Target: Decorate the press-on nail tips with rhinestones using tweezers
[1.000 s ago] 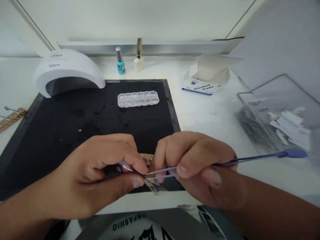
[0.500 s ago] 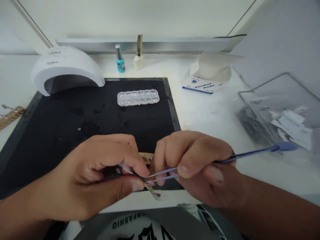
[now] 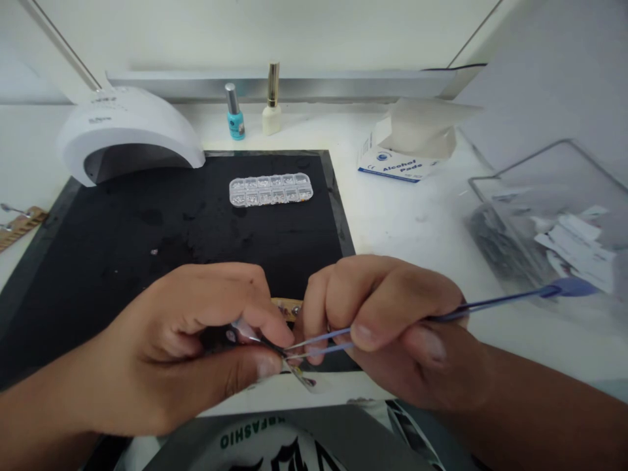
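Note:
Between thumb and index finger, my left hand (image 3: pixel 196 347) pinches a small, thin clear plastic piece (image 3: pixel 307 379) with tiny coloured bits on it. My right hand (image 3: pixel 387 320) is closed around blue tweezers (image 3: pixel 515 301), whose tips touch the plastic piece beside my left fingertips. The tweezers' two prongs are slightly apart; anything between their tips is too small to tell. Just behind my fingers, a wooden strip (image 3: pixel 289 309) with small shiny pieces shows in part. Farther back on the black mat (image 3: pixel 196 222) lies a clear compartment case (image 3: pixel 271 190) of small pale gems.
A white lamp (image 3: pixel 127 124) stands at the back left, with a blue polish bottle (image 3: pixel 235 121) and a cream bottle (image 3: pixel 271 111) near it. An alcohol pads box (image 3: pixel 402 150) and a clear bin (image 3: pixel 564 222) of packets are on the right. A wooden rack (image 3: pixel 22 229) is far left.
The view has shifted very slightly. Both hands keep almost the same pose, and the rear end of the tweezers has moved a little to the right.

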The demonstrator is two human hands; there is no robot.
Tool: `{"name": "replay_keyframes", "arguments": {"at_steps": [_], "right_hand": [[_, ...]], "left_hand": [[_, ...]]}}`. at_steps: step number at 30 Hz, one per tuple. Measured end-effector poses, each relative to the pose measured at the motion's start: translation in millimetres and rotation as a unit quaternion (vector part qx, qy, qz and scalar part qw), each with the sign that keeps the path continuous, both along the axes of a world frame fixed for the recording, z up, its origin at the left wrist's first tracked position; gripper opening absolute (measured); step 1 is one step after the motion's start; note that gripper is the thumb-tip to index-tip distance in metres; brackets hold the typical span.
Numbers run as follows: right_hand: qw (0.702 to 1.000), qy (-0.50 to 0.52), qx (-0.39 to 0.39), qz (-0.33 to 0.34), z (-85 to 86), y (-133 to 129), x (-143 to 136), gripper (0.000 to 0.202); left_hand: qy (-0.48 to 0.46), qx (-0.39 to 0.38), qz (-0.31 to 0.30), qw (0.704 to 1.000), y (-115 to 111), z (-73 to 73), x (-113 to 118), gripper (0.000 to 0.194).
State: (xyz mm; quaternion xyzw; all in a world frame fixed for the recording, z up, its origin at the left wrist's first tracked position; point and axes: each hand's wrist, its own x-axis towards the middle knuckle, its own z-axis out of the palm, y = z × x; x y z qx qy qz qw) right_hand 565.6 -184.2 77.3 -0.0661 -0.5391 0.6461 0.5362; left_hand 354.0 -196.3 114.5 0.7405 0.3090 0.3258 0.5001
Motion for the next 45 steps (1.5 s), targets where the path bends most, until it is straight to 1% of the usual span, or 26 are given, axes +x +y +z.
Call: {"name": "replay_keyframes", "arguments": {"at_steps": [6, 12, 18, 21, 29, 34, 39, 45], "right_hand": [[1.0, -0.008, -0.008, -0.005, 1.3, -0.1, 0.3, 0.029], [1.0, -0.005, -0.017, 0.009, 1.9, 1.4, 0.6, 0.028], [1.0, -0.006, -0.013, -0.004, 3.0, 1.8, 1.0, 0.029], [1.0, -0.005, -0.016, 0.009, 2.6, 2.8, 1.4, 0.028], [1.0, -0.005, -0.023, 0.017, 3.1, 3.4, 1.9, 0.027], [1.0, -0.009, -0.013, 0.019, 1.2, 2.5, 0.6, 0.026], [1.0, -0.01, -0.002, 0.005, 0.8, 2.0, 0.6, 0.025], [1.0, -0.018, 0.005, -0.003, 2.2, 2.4, 2.8, 0.024]], "left_hand": [[0.011, -0.006, -0.003, 1.0, -1.9, 0.6, -2.0, 0.016], [0.007, -0.014, -0.014, 1.0, -0.6, 1.0, -1.2, 0.016], [0.021, -0.019, -0.017, 0.999, -0.9, 0.4, -2.6, 0.016], [0.017, -0.024, -0.017, 0.999, -0.4, 0.1, -2.3, 0.015], [-0.007, -0.034, -0.03, 0.999, 2.8, 0.6, -0.6, 0.015], [-0.022, -0.036, -0.017, 0.999, 1.3, -2.8, -1.8, 0.017], [-0.038, -0.049, -0.023, 0.998, 1.1, -3.6, -1.4, 0.02], [-0.015, -0.048, -0.021, 0.999, 1.1, -1.2, -1.0, 0.019]]}}
